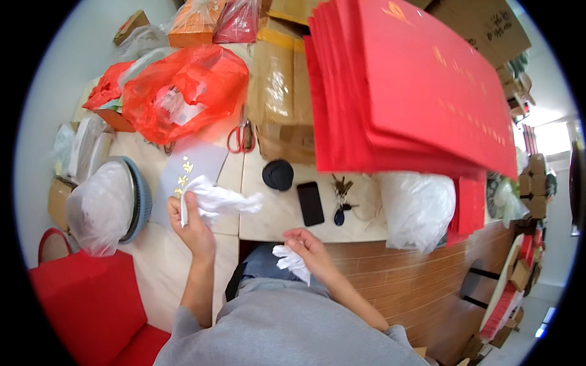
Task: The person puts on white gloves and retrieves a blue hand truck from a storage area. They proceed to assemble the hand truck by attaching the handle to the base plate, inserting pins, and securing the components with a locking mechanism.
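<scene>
My left hand (195, 230) is closed on a white cloth glove (217, 198), which hangs loosely to the right above the table, its free end slightly blurred. Below it to the right, my right hand (314, 255) pinches a second crumpled white cloth glove (292, 263) over my lap. Behind the left hand lies a grey sheet (169, 182) with gold characters. A round black object (278, 175) and a dark phone (310, 204) rest on the table beyond my right hand, with a bunch of keys (340, 189) beside the phone.
Red-handled scissors (242, 135) lie by a taped cardboard box (284, 91). A stack of large red bags (421, 85) stands at the far right above a white plastic bag (418, 207). A red plastic bag (207, 67) and a plastic-covered blue basin (141, 198) are on the left.
</scene>
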`<state>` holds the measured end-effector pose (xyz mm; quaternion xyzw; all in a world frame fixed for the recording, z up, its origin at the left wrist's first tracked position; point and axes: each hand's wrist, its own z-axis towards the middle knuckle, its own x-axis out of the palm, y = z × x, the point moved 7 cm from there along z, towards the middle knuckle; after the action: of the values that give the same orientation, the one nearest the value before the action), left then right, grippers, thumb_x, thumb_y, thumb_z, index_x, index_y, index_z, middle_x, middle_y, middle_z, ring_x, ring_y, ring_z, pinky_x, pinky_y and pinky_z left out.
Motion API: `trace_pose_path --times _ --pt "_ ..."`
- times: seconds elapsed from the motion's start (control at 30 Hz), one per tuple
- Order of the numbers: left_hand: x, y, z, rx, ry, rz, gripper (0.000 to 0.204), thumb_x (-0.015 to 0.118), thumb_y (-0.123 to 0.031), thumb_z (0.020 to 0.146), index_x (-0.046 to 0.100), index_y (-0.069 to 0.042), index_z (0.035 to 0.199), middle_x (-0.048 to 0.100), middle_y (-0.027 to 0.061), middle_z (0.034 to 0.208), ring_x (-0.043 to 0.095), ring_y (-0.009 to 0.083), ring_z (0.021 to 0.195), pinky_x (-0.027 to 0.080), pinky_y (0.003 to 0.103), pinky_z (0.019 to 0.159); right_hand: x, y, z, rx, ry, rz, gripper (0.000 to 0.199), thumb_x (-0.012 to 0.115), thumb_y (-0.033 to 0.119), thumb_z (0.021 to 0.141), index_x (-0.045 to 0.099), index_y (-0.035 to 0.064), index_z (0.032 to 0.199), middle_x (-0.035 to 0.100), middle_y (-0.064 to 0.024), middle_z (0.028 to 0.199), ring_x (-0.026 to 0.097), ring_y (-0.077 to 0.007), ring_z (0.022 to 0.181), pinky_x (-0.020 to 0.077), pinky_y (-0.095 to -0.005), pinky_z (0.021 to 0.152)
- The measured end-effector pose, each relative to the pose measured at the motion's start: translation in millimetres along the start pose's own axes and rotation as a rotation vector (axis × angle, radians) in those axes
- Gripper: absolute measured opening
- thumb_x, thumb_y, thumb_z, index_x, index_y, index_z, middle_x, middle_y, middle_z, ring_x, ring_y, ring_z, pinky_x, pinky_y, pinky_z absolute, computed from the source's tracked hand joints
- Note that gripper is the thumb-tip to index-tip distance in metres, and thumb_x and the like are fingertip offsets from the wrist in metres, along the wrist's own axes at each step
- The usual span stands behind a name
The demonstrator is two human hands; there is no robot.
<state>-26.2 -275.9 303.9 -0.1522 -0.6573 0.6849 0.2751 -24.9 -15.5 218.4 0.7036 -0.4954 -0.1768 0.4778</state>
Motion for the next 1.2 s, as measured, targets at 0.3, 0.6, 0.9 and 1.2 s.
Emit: trace_pose_path --times 0.3,0.6,0.9,1.2 --pt "152.4 -28.3 -227.4 -0.66 0.905 -0.262 0.007 0.054 -0.008 0.094 0.048 -0.008 0.098 0.054 0.0002 0.092 0.052 0.0065 0.086 0.042 0.021 0.075 -78.6 10.0 -128.4 -0.277 0.146 0.745 0.059 0.058 0.042 0.092 0.044 0.0013 0.132 0.059 -0.0055 0.116 0.058 -0.0126 0.102 0.0486 -0.0281 0.085" --pt "216.0 -33.8 -439.4 -0.641 1.429 -0.022 0.039 0.049 -0.026 0.099 0.054 0.003 0.124 0.061 0.0107 0.113 0.058 0.015 0.102 0.044 0.027 0.09 -231.7 -37.1 -359.1 -0.689 -0.817 0.794 0.028 0.063 0.016 0.091 0.057 0.0023 0.115 0.064 -0.0027 0.097 0.059 -0.0087 0.085 0.0487 -0.0248 0.076" --pt "264.3 4.9 -592.1 -1.075 1.516 0.107 0.047 0.05 -0.038 0.097 0.053 0.001 0.123 0.061 0.0095 0.116 0.059 0.0159 0.105 0.046 0.029 0.09 -264.6 -45.0 -517.3 -0.533 -1.809 -0.376 0.02 0.07 0.005 0.079 0.063 0.0048 0.097 0.06 -0.008 0.092 0.061 -0.0211 0.081 0.05 -0.0313 0.069" --pt "342.5 17.2 -724.0 -1.451 1.985 0.213 0.047 0.041 -0.043 0.099 0.054 -0.003 0.119 0.057 0.0054 0.112 0.052 0.0133 0.106 0.04 0.029 0.091 -372.0 -48.0 -491.4 -0.348 -1.642 -0.267 0.013 0.07 0.005 0.077 0.063 0.002 0.089 0.063 -0.0112 0.083 0.065 -0.0208 0.075 0.0506 -0.0304 0.067"
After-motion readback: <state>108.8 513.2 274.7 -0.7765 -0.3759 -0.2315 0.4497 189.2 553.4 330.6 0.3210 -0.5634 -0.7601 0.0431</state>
